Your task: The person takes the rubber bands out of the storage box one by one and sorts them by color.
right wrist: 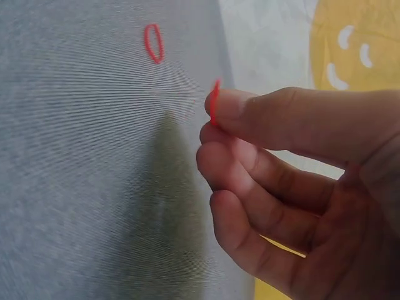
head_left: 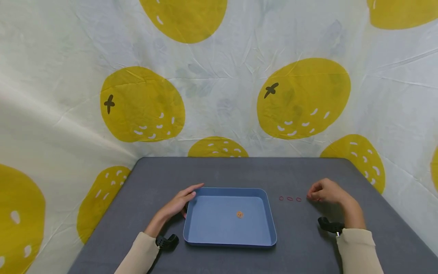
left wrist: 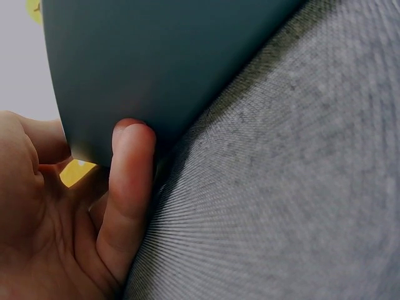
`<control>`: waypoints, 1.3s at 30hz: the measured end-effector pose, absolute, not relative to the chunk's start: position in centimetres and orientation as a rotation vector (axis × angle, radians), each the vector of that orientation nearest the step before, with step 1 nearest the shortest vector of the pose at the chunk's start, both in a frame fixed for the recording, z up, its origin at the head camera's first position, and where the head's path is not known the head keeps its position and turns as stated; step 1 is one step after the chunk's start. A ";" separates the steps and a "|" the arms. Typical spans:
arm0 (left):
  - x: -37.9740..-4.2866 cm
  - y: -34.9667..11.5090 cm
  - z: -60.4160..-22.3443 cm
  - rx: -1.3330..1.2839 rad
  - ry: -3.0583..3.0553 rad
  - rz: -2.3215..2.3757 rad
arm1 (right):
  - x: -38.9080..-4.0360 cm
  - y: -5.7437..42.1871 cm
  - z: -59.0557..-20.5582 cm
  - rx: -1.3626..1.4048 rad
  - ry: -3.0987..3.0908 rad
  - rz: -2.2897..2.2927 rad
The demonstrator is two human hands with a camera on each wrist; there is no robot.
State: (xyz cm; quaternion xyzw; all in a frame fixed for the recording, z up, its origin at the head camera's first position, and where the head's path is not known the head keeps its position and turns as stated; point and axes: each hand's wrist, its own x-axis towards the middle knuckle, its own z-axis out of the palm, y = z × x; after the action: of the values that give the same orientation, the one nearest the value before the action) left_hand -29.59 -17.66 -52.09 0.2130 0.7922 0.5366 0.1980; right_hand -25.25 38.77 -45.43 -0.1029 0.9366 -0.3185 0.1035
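A shallow blue tray (head_left: pixel 215 226) lies on the table, with a small cluster of orange-tan loops (head_left: pixel 240 214) on its floor. My left hand (head_left: pixel 176 203) grips the tray's far left corner; in the left wrist view, one finger (left wrist: pixel 130 181) presses the outer wall. At the right, my right hand (head_left: pixel 327 191) pinches a small red rubber band (right wrist: pixel 214 106) between thumb and fingers, just above the table. Three more red rubber bands (head_left: pixel 289 198) lie in a row between the tray and that hand. One red loop (right wrist: pixel 153 43) shows in the right wrist view.
The dark grey table (head_left: pixel 232 173) has a textured cloth-like surface. Behind it and at the sides hangs a white curtain (head_left: pixel 219 102) printed with large yellow fruit. A black wrist camera (head_left: pixel 167 242) is on the left wrist, another wrist camera (head_left: pixel 330 225) on the right.
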 end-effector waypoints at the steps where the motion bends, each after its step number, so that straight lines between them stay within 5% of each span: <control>1: -29.6 -17.7 -52.1 0.594 2.217 1.501 | -25.3 38.8 -45.6 -0.308 2.769 -0.931; 39: -29.7 -17.7 -52.1 0.639 2.227 1.493 | -26.0 38.5 -46.2 -0.183 2.804 -0.874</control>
State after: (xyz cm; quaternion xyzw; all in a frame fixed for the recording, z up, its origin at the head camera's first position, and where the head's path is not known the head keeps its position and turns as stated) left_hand -29.73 -17.69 -52.14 0.2275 0.7931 0.5315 0.1915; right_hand -25.96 38.52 -46.21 -0.0618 0.9481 -0.2956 0.0993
